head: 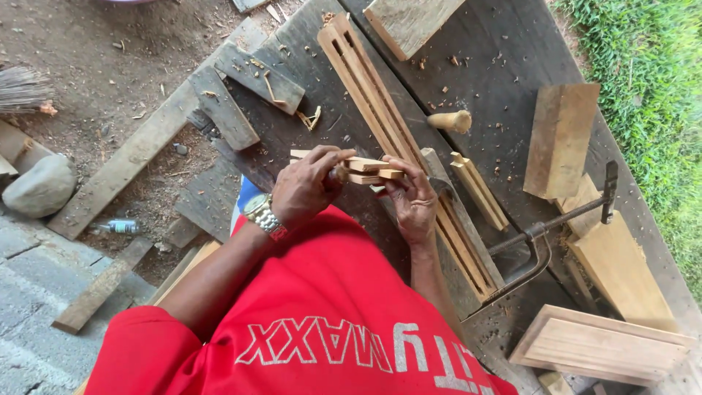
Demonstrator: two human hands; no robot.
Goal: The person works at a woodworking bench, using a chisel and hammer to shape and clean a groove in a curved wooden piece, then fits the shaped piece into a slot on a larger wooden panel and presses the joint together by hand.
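— While the camera looks straight down over a red-shirted shoulder, what are the hands doing?

— Both meet over a dark, weathered wooden table [504, 80]. The left hand [303, 186], with a metal watch [265, 217] on its wrist, curls its fingers around a small stack of pale wooden strips [365, 170]. The right hand [413, 201] pinches the other end of the same strips between thumb and fingertips. The strips are held just above the table, right in front of the person's chest.

— What step does that look like?

— It seems to be fitting or aligning the short pieces against each other; the exact joint is hidden by the fingers.

— What lies around them?

— A long slotted wooden frame [380, 124] runs diagonally across the table under the hands. A round wooden handle [451, 121] lies just beyond it, thick blocks [561, 139] sit to the right, and a dark metal clamp [545, 245] rests near the frame's lower end.

— What would the next move call for?

— Probably a steady grip from both hands, keeping the strip ends flush while they are pressed together.
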